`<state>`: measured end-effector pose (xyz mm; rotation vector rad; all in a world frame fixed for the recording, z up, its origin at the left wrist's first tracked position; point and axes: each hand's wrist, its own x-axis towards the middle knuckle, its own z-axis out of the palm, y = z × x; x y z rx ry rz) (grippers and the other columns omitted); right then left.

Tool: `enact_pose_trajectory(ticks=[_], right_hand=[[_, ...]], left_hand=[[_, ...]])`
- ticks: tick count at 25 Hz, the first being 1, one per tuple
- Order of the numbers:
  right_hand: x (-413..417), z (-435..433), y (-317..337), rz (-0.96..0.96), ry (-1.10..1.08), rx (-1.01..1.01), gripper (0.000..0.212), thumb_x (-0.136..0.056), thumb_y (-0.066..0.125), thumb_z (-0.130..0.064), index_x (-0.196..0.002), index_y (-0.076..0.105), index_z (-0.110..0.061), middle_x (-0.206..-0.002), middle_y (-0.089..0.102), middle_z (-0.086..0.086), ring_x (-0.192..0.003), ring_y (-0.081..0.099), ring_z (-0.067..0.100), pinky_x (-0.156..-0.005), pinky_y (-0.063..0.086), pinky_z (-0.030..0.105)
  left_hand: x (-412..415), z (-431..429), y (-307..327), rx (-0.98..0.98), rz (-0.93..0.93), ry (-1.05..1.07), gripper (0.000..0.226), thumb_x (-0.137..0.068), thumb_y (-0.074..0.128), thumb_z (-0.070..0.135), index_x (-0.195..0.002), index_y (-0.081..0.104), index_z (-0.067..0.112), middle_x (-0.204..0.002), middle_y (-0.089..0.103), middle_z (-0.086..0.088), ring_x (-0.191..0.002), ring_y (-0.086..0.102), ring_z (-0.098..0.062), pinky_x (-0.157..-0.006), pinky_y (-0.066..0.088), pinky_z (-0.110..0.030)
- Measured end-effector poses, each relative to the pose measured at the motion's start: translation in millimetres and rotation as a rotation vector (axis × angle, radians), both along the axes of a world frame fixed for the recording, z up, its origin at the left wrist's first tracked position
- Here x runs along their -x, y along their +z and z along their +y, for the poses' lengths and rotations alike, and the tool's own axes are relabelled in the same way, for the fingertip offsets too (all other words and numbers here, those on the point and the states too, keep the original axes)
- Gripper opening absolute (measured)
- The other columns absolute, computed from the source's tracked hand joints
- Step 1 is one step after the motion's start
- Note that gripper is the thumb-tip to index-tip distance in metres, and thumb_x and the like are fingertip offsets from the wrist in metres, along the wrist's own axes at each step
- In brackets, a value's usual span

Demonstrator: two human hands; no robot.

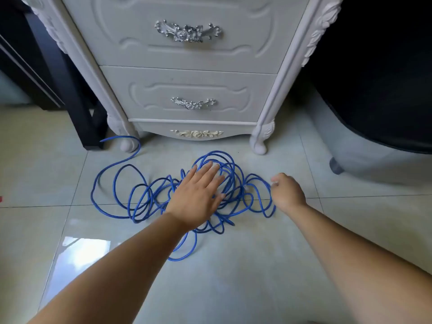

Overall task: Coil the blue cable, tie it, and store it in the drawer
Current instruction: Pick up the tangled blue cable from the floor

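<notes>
Blue cable lies in a loose tangle on the floor, uncoiled and untied, its loops sprawling over one another just in front of the chest. One free end trails away to the left and curls round the chest's front left foot.

The left hand is spread flat over the middle of the tangle, fingers straight and a little apart, the fingertips reaching the tallest bunch of loops. Whether the palm presses the cable or only hovers above it I cannot tell. The right hand sits at the right edge of the heap with its fingers curled in against the outermost loop. From where I stand I cannot tell whether they pinch the cable or merely touch it.

Behind stands a white carved chest. Its upper drawer and lower drawer are both closed, each with an ornate silver handle.

Pale glossy tiles cover the floor. A black furniture leg stands left of the chest, and a dark rounded piece of furniture fills the right.
</notes>
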<state>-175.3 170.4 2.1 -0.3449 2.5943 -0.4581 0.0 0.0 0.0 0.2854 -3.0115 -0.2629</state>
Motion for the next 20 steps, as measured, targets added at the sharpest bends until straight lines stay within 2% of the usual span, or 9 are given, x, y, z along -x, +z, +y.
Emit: enact_pose_trajectory(ticks=[1,2,5,8,11,14,16,18,20], right_hand=[[-1,2,-2,-0.061,0.002,-0.03,0.016,-0.093,0.046,-0.018,-0.083,0.059,-0.016,-0.083,0.055,0.011,-0.08,0.052,0.033,-0.065,0.04,0.032],[-1,2,-5,-0.142,-0.012,-0.048,0.021,-0.092,0.051,-0.028,-0.075,0.052,-0.015,-0.073,0.05,0.007,-0.071,0.047,0.028,-0.061,0.036,0.031],[-10,-5,-19,-0.394,0.034,-0.07,0.025,-0.091,0.057,-0.035,-0.083,0.056,-0.012,-0.077,0.05,0.004,-0.075,0.047,0.023,-0.063,0.034,0.031],[-8,-11,-22,-0.329,0.06,-0.053,0.025,-0.096,0.055,-0.027,-0.076,0.052,-0.012,-0.067,0.047,0.001,-0.074,0.047,0.023,-0.057,0.036,0.029],[0,-16,-14,-0.333,-0.033,0.171,0.02,-0.098,0.047,-0.019,-0.084,0.06,-0.013,-0.063,0.055,-0.002,-0.066,0.055,0.022,-0.071,0.048,0.033],[5,-20,23,-0.323,-0.027,0.342,0.025,-0.098,0.048,-0.016,-0.08,0.063,-0.022,-0.062,0.046,-0.007,-0.06,0.043,0.012,-0.069,0.04,0.029],[8,-24,60,-0.375,-0.023,0.476,0.025,-0.098,0.049,-0.011,-0.081,0.065,-0.019,-0.059,0.038,-0.003,-0.057,0.035,0.013,-0.06,0.035,0.027],[5,-24,92,-0.433,0.059,0.572,0.024,-0.099,0.047,-0.008,-0.085,0.066,-0.014,-0.057,0.033,-0.001,-0.054,0.031,0.013,-0.057,0.032,0.026],[-6,-21,114,-0.491,0.163,0.599,0.022,-0.098,0.047,-0.005,-0.088,0.066,-0.01,-0.057,0.033,0.002,-0.052,0.029,0.013,-0.054,0.029,0.025]], left_hand=[[2,3,-2,0.011,0.007,-0.004,0.052,-0.096,0.034,0.043,-0.131,0.059,0.014,-0.144,0.053,-0.01,-0.139,0.042,-0.028,-0.116,0.029,-0.048],[4,5,0,0.002,0.01,-0.001,0.051,-0.096,0.035,0.042,-0.131,0.06,0.014,-0.143,0.054,-0.01,-0.138,0.043,-0.028,-0.115,0.03,-0.048],[9,9,-6,0.022,0.06,-0.018,0.049,-0.096,0.036,0.039,-0.13,0.06,0.013,-0.14,0.056,-0.01,-0.136,0.047,-0.029,-0.113,0.033,-0.048],[11,4,-7,-0.032,0.031,0.024,0.05,-0.096,0.033,0.036,-0.133,0.057,0.013,-0.142,0.054,-0.01,-0.136,0.046,-0.029,-0.114,0.029,-0.044],[15,3,-3,-0.101,-0.029,0.042,0.046,-0.1,0.043,0.029,-0.143,0.047,0.014,-0.15,0.045,-0.009,-0.142,0.036,-0.027,-0.118,0.02,-0.038],[22,6,15,-0.208,-0.079,0.086,0.048,-0.102,0.046,0.026,-0.148,0.039,0.017,-0.155,0.038,-0.004,-0.144,0.031,-0.023,-0.118,0.021,-0.034],[27,11,32,-0.371,-0.087,0.206,0.037,-0.103,0.042,0.029,-0.139,0.049,0.021,-0.142,0.052,-0.003,-0.131,0.046,-0.021,-0.11,0.036,-0.035],[34,17,52,-0.724,-0.051,0.4,0.025,-0.104,0.037,0.032,-0.11,0.058,0.02,-0.108,0.067,-0.01,-0.1,0.062,-0.025,-0.095,0.05,-0.044],[36,25,73,-1.044,-0.041,0.541,0.029,-0.105,0.034,0.033,-0.104,0.057,0.015,-0.104,0.067,-0.012,-0.092,0.066,-0.026,-0.089,0.054,-0.047]])
